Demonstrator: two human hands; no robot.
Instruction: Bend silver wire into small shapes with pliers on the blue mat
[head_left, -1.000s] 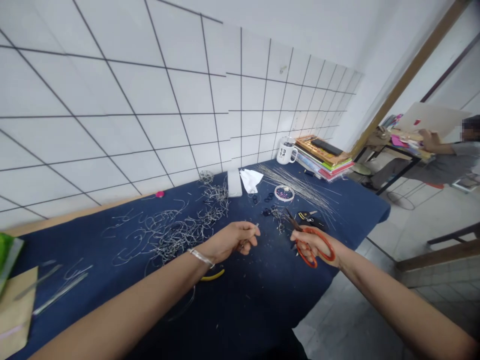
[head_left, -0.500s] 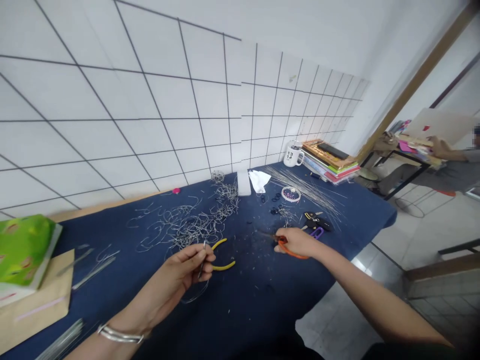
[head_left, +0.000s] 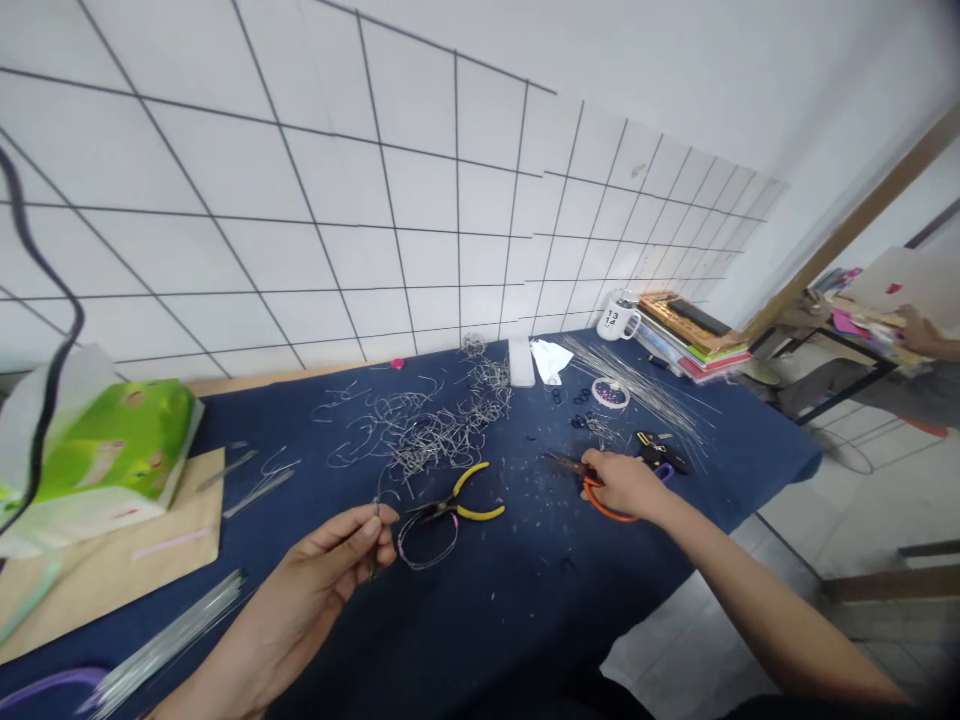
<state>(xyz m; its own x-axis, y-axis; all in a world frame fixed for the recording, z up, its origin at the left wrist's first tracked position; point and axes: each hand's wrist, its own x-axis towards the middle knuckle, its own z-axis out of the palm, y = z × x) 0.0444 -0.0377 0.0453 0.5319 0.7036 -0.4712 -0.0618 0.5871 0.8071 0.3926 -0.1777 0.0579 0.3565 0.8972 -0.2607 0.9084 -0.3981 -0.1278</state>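
From my remote view, the left hand [head_left: 337, 560], left of centre low in the frame, pinches a thin grey piece, probably wire [head_left: 376, 506], between thumb and bent forefinger; the piece stands nearly upright, presumably so that its tip stays clear of the fingers. The right hand [head_left: 626, 485], right of centre, is curled around one pair of orange-handled scissors [head_left: 568, 463], blades pointing left and low over the cloth, perhaps so that the cloth bears some weight; how firm this grip is, I cannot tell. Just right of the left hand lie one pair of yellow-handled pliers [head_left: 448, 504], handles spread, and one wire loop with pink bits [head_left: 435, 564], likely kept there for easy reach. Above them, mid-frame, spreads one tangle of curled wire [head_left: 439, 435], its strands too many to count. Straight wires lie in two large bundles, perhaps laid parallel to avoid snagging: one at lower left [head_left: 176, 640], one at upper right [head_left: 645, 385]. Near the latter I count one round bead dish [head_left: 610, 393] and one white mug [head_left: 616, 320]; at far left, one green tissue pack [head_left: 120, 450].
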